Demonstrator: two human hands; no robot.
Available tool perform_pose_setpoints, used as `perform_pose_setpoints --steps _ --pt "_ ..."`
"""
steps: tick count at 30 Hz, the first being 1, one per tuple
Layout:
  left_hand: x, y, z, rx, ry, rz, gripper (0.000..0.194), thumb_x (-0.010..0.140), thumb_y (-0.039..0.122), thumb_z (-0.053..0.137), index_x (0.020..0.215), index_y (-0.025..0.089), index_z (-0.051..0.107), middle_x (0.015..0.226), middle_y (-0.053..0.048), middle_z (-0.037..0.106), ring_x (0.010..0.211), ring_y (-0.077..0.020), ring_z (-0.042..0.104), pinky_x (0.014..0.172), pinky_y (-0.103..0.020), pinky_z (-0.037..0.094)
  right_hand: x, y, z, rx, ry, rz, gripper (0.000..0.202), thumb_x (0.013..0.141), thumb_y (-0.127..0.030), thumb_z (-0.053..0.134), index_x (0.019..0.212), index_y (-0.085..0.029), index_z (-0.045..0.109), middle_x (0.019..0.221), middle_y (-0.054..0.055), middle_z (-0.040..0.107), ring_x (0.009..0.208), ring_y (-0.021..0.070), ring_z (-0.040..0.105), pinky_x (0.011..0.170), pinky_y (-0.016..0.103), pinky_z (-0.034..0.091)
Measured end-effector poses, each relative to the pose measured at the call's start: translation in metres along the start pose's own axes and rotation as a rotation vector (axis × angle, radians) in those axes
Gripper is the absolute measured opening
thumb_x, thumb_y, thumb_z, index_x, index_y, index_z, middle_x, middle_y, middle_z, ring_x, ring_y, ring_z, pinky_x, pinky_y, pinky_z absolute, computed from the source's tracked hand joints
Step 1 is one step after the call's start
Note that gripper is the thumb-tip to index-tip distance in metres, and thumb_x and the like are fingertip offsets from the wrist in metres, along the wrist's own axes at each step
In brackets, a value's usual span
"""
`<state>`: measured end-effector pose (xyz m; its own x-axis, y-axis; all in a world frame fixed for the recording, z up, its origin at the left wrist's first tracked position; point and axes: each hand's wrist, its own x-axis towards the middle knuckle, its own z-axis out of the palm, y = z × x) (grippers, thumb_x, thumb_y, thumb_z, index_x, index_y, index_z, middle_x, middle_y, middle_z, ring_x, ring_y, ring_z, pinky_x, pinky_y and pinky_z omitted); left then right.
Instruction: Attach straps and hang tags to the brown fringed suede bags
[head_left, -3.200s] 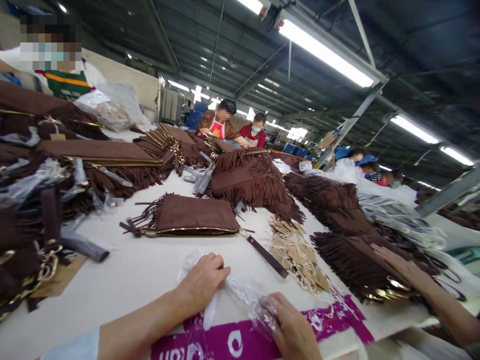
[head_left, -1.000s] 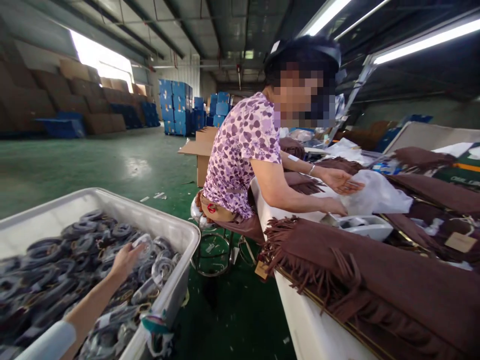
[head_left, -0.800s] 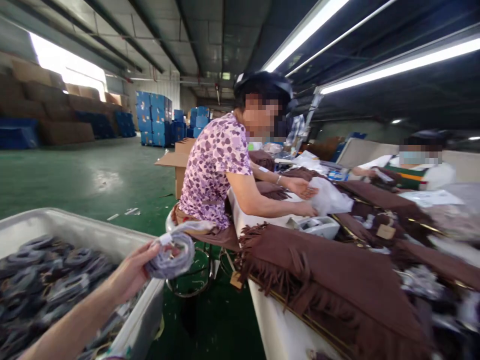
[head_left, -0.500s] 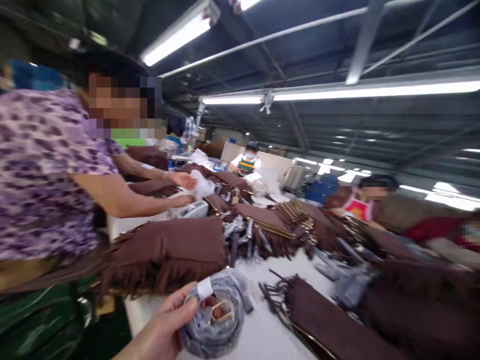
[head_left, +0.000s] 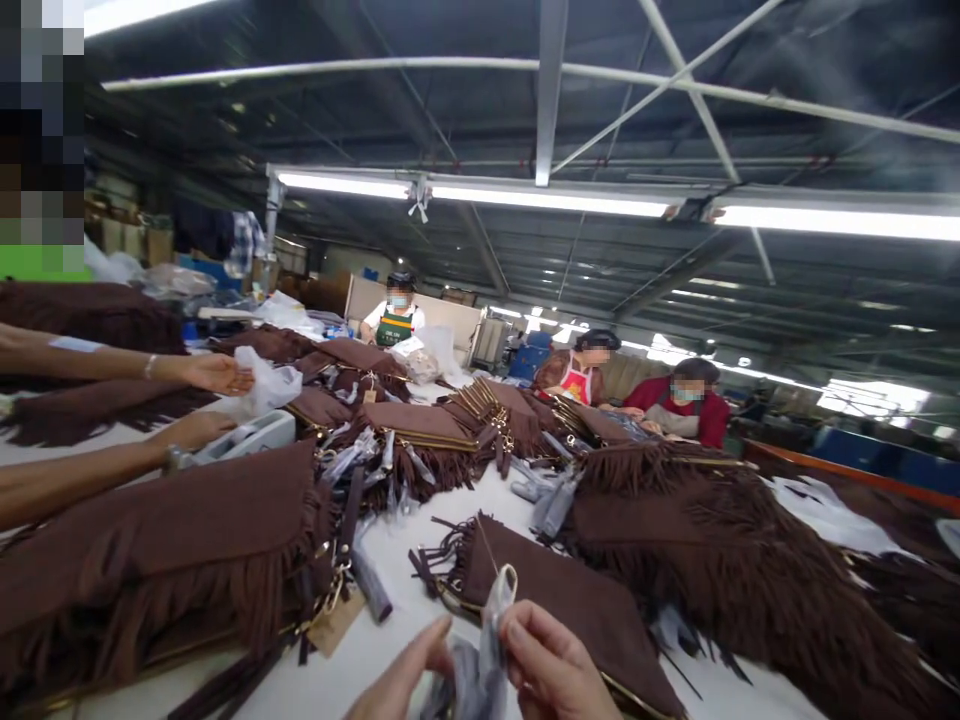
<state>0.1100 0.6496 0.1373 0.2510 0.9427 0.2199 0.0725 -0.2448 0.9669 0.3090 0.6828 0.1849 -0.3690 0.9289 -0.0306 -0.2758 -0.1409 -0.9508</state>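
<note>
Brown suede was everywhere on the white table [head_left: 420,590]. Far left, a co-worker's two forearms reached in over it, one hand [head_left: 217,374] against a thin white plastic bag [head_left: 262,387], the other hand [head_left: 196,427] beside a small white tray [head_left: 247,437]. Below them lay a big fringed flap bag [head_left: 150,540] with a paper tag [head_left: 334,622] hanging off its chain.

At the bottom edge the person's left hand [head_left: 397,680] came up with thumb and fingers pinched on a grey, clear-wrapped strap bundle [head_left: 469,680]. It looked soft and crumpled, the film glossy, and a gold metal ring [head_left: 507,580] stuck out at its top end. The bundle was held just above the table, close to the person, between both hands. The right hand [head_left: 555,665] was closed on the same bundle from the other side, fingertips meeting the wrap just beneath the ring.

Right behind the hands lay a flat brown pouch [head_left: 555,600] with a gold-trimmed edge and tassels at its left end. Further right a heap of fringed bags [head_left: 712,560] sloped toward the table edge. Across the table sat three workers, one in a green apron [head_left: 395,322] and two in red [head_left: 686,405].
</note>
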Motion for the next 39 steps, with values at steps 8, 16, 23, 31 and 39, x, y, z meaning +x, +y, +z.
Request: perform_pose_setpoints --steps 8,16,23,31,39 --pt "0.053 0.056 0.021 -0.235 -0.054 0.09 0.076 0.084 0.062 0.054 0.144 0.017 0.04 0.093 -0.008 0.062 0.077 -0.0195 0.059 0.071 -0.031 0.051 0.003 -0.027 0.016 -0.236 0.024 -0.213 0.049 0.066 -0.064 0.076 0.063 -0.019 0.057 0.057 -0.004 0.046 0.045 0.0078 0.032 0.043 0.02 0.029" --pt "0.065 0.042 0.034 -0.23 0.061 0.096 0.053 0.085 0.062 0.054 0.103 0.013 0.067 0.068 -0.001 0.055 0.044 -0.0067 0.04 0.043 -0.02 0.031 0.007 -0.059 0.0 -0.709 0.059 -0.349 0.039 0.082 -0.057 0.064 0.076 -0.019 0.066 0.059 -0.003 0.05 0.058 0.0142 0.047 0.058 0.024 0.038" --pt "0.056 0.045 0.022 -0.05 0.039 0.105 0.02 0.083 0.029 0.055 0.078 0.015 0.067 0.074 -0.003 0.061 0.073 -0.0167 0.055 0.069 -0.025 0.041 0.014 -0.071 -0.004 -0.967 0.13 -0.574 0.03 0.09 -0.044 0.057 0.074 -0.02 0.065 0.062 -0.002 0.053 0.059 0.0149 0.048 0.057 0.024 0.035" --pt "0.068 0.075 0.011 -0.379 -0.03 0.129 0.038 0.075 0.026 0.057 0.112 0.018 0.058 0.108 -0.006 0.062 0.1 -0.0213 0.055 0.085 -0.028 0.04 0.014 -0.083 0.009 -0.766 0.033 -0.558 0.029 0.087 -0.044 0.062 0.071 -0.02 0.063 0.062 -0.003 0.053 0.06 0.0147 0.048 0.058 0.024 0.038" --pt "0.071 0.052 0.039 -0.304 -0.141 0.026 0.036 0.077 0.052 0.055 0.076 0.016 0.055 0.061 0.001 0.051 0.057 -0.0117 0.046 0.058 -0.023 0.034 0.023 -0.065 -0.002 -0.746 0.154 -0.503 0.034 0.085 -0.051 0.062 0.072 -0.019 0.062 0.059 -0.003 0.054 0.055 0.0143 0.047 0.053 0.023 0.038"
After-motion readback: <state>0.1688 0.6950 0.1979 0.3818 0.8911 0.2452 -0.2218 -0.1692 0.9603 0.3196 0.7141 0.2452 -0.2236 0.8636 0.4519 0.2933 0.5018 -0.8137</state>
